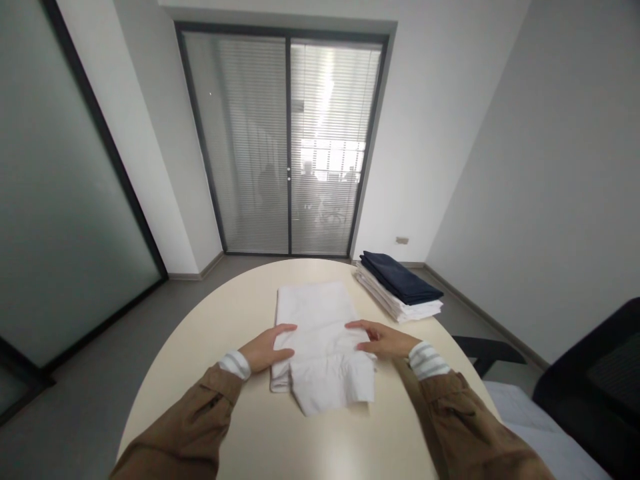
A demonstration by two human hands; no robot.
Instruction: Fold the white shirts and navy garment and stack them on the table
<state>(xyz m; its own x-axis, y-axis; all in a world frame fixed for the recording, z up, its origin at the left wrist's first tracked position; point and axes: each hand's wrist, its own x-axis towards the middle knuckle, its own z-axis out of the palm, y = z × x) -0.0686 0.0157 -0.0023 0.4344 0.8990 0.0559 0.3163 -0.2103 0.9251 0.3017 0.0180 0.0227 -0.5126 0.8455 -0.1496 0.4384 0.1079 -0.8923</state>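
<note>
A folded white garment [320,320] lies on the round table in front of me, its exact kind unclear. Its near part is a loose, creased flap [334,383] that spreads toward me and to the right. My left hand [265,348] rests at the garment's left edge, thumb and fingers apart on top of the fabric. At the right edge, my right hand [387,339] touches the cloth the same way, with thumb and forefinger spread; its other fingers are partly hidden.
A stack of folded white clothes [395,305] with a navy folded garment [400,277] on top sits at the table's [215,327] back right edge. A black office chair [600,380] stands to the right, with light-coloured fabric [535,427] beside it. Glass doors [287,147] with blinds are behind.
</note>
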